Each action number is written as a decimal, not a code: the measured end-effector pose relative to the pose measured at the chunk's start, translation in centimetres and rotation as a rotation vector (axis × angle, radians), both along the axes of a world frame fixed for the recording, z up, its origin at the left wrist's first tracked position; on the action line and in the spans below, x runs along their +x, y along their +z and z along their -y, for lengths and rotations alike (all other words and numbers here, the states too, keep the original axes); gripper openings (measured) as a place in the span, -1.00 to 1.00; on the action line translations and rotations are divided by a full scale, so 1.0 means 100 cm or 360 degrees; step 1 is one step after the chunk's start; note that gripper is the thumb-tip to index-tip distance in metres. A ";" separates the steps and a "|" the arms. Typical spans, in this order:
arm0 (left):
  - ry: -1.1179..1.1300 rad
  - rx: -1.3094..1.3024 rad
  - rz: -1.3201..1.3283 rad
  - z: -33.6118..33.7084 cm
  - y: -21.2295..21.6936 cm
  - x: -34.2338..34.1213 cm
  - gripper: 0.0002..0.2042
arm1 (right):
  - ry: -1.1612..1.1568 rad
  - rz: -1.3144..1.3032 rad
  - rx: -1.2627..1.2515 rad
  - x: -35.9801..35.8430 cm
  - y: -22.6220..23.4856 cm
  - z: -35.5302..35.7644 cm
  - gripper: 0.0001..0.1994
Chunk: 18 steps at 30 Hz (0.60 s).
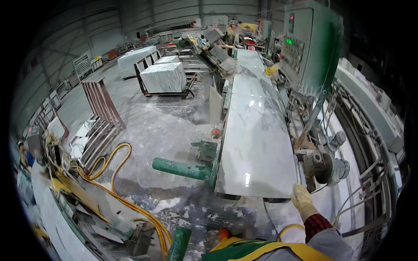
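A long, polished white stone slab [257,152] with grey veining lies on a narrow machine bed and stretches away from me. My right hand [301,199], in a pale yellow glove with a dark red cuff, is at the slab's near right corner. Its fingers are close together and appear closed on the edge; the fingertips are partly hidden. Just beyond this hand, a motor unit with a round dark wheel [323,167] is mounted beside the bed. My left hand is out of the picture. A green and yellow apron [261,250] covers my front.
A control cabinet [300,48] with lit indicators stands over the right side. Green pipes [180,168] jut out left of the bed. Yellow hoses [126,204] snake across the wet floor. Slab racks [102,106], stacked stone [164,78] and a distant person [26,156] are farther left.
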<state>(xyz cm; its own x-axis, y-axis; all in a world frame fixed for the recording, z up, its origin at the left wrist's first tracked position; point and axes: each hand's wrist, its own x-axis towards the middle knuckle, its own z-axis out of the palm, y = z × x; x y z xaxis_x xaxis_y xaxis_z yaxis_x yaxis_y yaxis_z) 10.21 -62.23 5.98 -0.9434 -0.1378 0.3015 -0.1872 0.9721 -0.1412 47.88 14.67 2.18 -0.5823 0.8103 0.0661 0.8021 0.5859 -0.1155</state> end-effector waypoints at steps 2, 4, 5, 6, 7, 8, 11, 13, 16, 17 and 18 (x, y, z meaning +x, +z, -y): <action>0.0054 0.0019 0.0017 0.009 -0.004 0.012 -0.40 | -0.0156 -0.0253 0.0105 0.024 -0.014 0.007 -0.33; 0.0047 0.0071 0.0023 0.014 -0.006 0.017 -0.39 | -0.0232 -0.0444 0.0214 0.040 -0.034 0.025 -0.34; 0.0020 0.0121 0.0016 0.017 -0.010 0.019 -0.39 | -0.0231 -0.0502 0.0291 0.045 -0.047 0.033 -0.34; -0.0024 0.0145 0.0026 0.025 -0.015 0.020 -0.39 | -0.0246 -0.0542 0.0349 0.052 -0.061 0.047 -0.34; -0.0362 0.0039 -0.0060 0.045 -0.020 0.023 -0.38 | -0.0176 -0.0696 0.0333 0.051 -0.071 0.071 -0.34; -0.0483 0.0013 -0.0061 0.064 -0.024 0.024 -0.38 | -0.0321 -0.0627 0.0148 0.054 -0.077 0.094 -0.35; -0.0575 -0.0197 0.0048 0.116 -0.039 0.035 -0.38 | -0.0309 -0.0733 -0.0053 0.052 -0.104 0.180 -0.39; -0.0620 -0.0384 0.0140 0.153 -0.051 0.040 -0.38 | -0.0321 -0.0786 -0.0195 0.054 -0.122 0.233 -0.41; -0.0707 -0.0735 0.0280 0.199 -0.068 0.041 -0.37 | -0.0524 -0.0826 -0.0502 0.072 -0.161 0.302 -0.41; -0.0704 -0.0823 0.0292 0.207 -0.074 0.038 -0.37 | -0.0597 -0.0755 -0.0545 0.081 -0.165 0.326 -0.39; -0.0710 -0.0748 0.0291 0.211 -0.078 0.039 -0.39 | -0.0501 -0.0689 -0.0514 0.096 -0.183 0.343 -0.38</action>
